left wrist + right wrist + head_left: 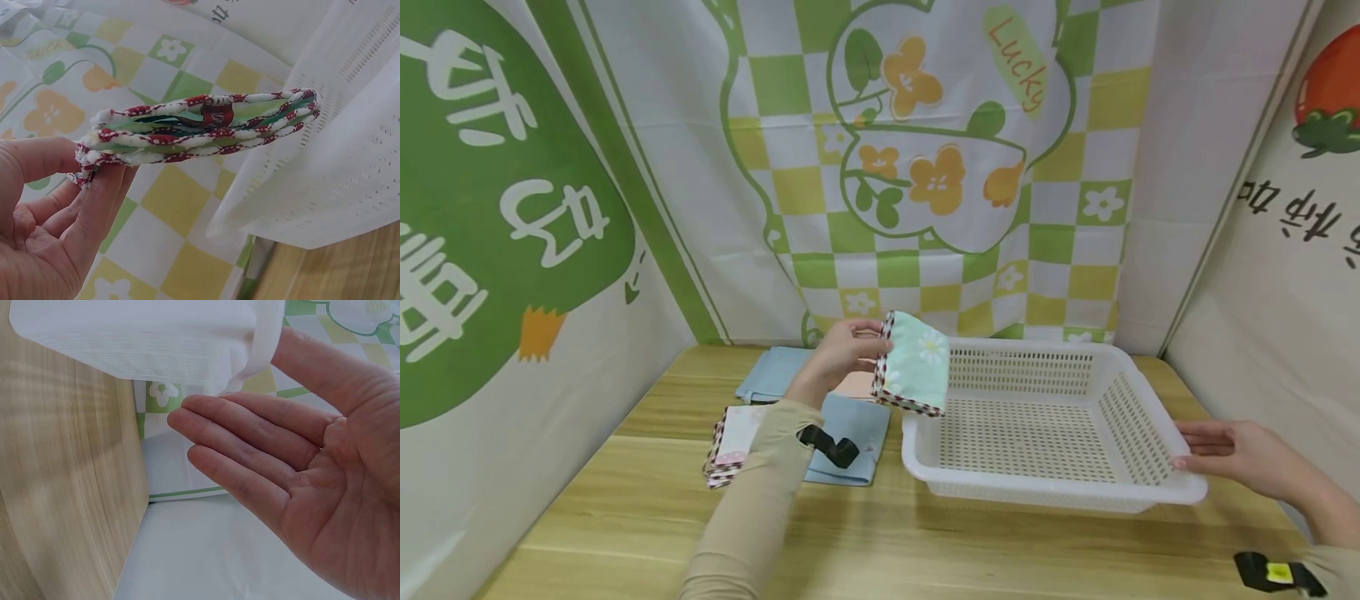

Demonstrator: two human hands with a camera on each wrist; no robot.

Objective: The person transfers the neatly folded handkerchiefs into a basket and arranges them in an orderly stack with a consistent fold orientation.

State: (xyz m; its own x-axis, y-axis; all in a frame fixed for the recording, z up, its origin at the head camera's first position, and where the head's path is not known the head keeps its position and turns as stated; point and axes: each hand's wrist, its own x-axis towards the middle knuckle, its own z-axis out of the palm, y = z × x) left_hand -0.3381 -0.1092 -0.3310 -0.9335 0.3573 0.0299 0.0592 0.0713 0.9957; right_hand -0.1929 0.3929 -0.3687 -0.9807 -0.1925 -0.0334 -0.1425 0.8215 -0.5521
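My left hand (841, 357) pinches the edge of a small folded mint-green towel (922, 367) with a daisy pattern and a twisted dark-red and white border. It is held up by the left rim of a white plastic basket (1060, 493). In the left wrist view, the towel's folded layers (212, 134) show edge-on, with a red label between them. At the basket's right end, my right hand (1251, 458) holds the rim, thumb over it and the other fingers outside. Those fingers (250, 431) look nearly straight in the right wrist view. The basket's slotted floor shows no contents.
Left of the basket lie folded blue towels (856, 433), a peach cloth (856, 386) partly hidden by the left hand, and a white towel stack (733, 433) with checkered trim. All rest on a wooden table (865, 550). Printed curtains (940, 275) enclose the back and sides.
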